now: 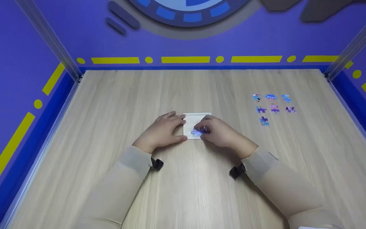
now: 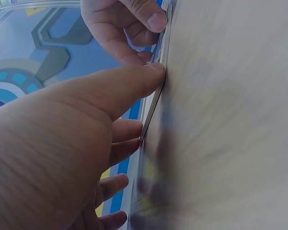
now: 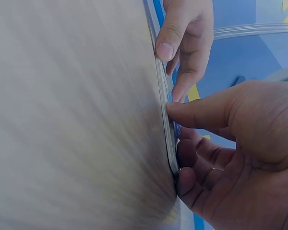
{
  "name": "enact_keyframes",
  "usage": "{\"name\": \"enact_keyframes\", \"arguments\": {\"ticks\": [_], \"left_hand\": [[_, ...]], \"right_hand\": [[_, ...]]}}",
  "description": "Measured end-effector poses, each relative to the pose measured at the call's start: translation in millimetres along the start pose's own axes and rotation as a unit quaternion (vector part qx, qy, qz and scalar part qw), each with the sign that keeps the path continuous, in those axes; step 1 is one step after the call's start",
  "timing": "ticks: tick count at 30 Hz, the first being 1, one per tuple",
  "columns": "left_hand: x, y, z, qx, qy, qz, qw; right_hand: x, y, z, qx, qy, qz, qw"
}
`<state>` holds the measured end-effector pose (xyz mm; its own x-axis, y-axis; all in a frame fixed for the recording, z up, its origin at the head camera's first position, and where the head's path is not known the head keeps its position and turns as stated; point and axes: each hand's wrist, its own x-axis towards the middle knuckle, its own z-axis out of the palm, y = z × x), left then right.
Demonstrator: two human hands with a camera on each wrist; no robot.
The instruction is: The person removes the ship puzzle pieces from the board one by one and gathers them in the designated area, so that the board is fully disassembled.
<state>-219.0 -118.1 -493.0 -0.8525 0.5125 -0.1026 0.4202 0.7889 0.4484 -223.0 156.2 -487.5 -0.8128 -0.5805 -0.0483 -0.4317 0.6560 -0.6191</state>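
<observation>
A small white puzzle tray (image 1: 188, 123) lies flat on the table between both hands. My left hand (image 1: 167, 128) touches the tray's left side, its thumb at the near corner and fingertips farther up; the fingers are fairly straight. Inside the tray's near right part, my right hand (image 1: 219, 131) pinches a purple-blue jigsaw piece (image 1: 204, 129), largely hidden by the fingers. Just left of it in the tray lies a light purple jigsaw piece (image 1: 196, 133). Both wrist views show the tray edge-on, with the left thumb (image 2: 134, 86) and right thumb (image 3: 197, 114) at its near edge.
Several loose jigsaw pieces (image 1: 274, 109) lie in rough rows on the right of the wooden table (image 1: 132, 95). Purple-blue panels (image 1: 202, 47) with yellow marks enclose the back and sides.
</observation>
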Motion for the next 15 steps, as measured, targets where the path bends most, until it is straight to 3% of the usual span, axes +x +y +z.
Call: {"name": "enact_keyframes", "arguments": {"ticks": [15], "left_hand": [[0.7, 1.2, -1.1, 0.0, -0.001, 0.005, 1.0]], "right_hand": [[0.2, 0.6, -0.5, 0.007, -0.004, 0.009, 0.9999]]}}
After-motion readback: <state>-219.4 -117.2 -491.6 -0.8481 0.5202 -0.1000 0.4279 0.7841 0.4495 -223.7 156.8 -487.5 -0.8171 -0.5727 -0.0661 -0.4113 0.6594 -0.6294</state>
